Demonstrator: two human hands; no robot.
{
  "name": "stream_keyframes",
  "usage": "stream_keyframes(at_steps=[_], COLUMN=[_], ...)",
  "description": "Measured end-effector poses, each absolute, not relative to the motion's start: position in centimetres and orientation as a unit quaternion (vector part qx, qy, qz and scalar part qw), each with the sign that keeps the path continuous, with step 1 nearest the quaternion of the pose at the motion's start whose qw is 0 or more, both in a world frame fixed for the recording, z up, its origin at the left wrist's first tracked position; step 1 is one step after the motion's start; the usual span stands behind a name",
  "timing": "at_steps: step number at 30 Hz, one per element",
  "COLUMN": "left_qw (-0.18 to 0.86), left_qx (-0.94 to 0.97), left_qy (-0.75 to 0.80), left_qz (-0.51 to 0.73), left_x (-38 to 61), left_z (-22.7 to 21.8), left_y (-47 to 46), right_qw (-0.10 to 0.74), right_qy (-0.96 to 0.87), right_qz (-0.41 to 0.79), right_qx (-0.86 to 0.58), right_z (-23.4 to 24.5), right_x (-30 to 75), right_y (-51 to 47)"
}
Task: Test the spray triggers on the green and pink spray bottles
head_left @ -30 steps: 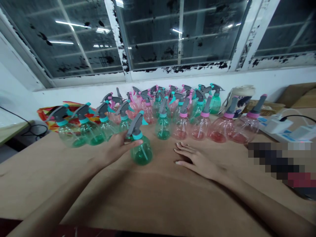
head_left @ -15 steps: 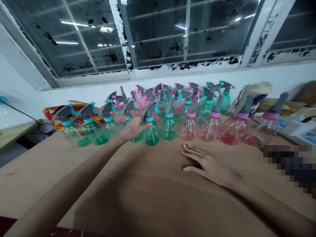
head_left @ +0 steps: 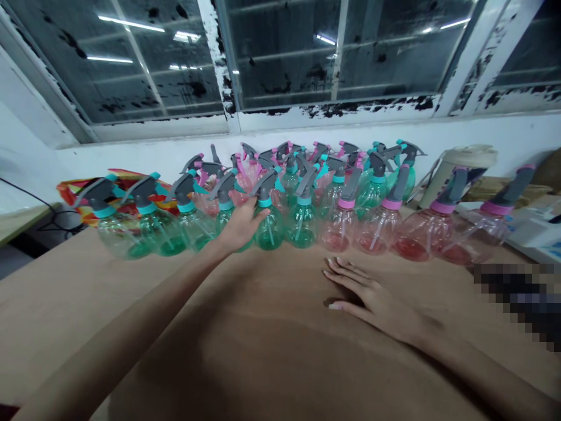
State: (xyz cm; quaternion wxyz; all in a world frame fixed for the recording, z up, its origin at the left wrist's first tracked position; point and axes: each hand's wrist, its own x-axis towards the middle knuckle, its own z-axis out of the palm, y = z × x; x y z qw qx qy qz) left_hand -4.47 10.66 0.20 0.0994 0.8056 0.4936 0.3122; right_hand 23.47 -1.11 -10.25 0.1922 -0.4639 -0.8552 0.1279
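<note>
My left hand (head_left: 240,227) is at the left shoulder of a green spray bottle (head_left: 270,235) with a grey trigger head and turquoise collar. Its thumb lies against the bottle while the other fingers curl out of sight between it and the neighbouring green spray bottle (head_left: 224,217). My right hand (head_left: 372,298) rests palm down on the wooden table (head_left: 280,351), fingers spread, holding nothing. Just beyond those fingertips stands a pink spray bottle (head_left: 336,231). Another green spray bottle (head_left: 302,225) fills the spot between them.
More green bottles (head_left: 162,231) extend the front row leftward, and pink ones (head_left: 412,237) rightward. Behind stand several more sprayers. A red-orange plastic bag (head_left: 72,196) lies at the left, a beige jug (head_left: 460,161) at the right. A window (head_left: 342,52) is above the wall.
My left hand has slid slightly down from the bottle's neck to its shoulder. The view has shifted a little; my right hand stays flat on the table.
</note>
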Motion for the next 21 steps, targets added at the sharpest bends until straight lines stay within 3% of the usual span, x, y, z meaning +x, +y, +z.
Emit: stream_keyframes(at_steps=[6, 11, 21], left_qw=[0.067, 0.050, 0.042], left_qx=[0.797, 0.811, 0.843], left_qy=[0.500, 0.513, 0.488], left_qz=[0.332, 0.278, 0.221], left_x=[-5.2, -4.6, 3.3], left_z=[-0.5, -0.1, 0.2], left_y=[5.1, 1.7, 6.0], right_qw=[0.189, 0.181, 0.185], right_qy=[-0.857, -0.859, -0.863], right_qz=[0.123, 0.127, 0.121], right_qx=[-0.463, -0.462, -0.455], right_z=[-10.1, -10.0, -10.2], right_x=[23.4, 23.3, 23.3], right_y=[-1.1, -1.1, -0.8])
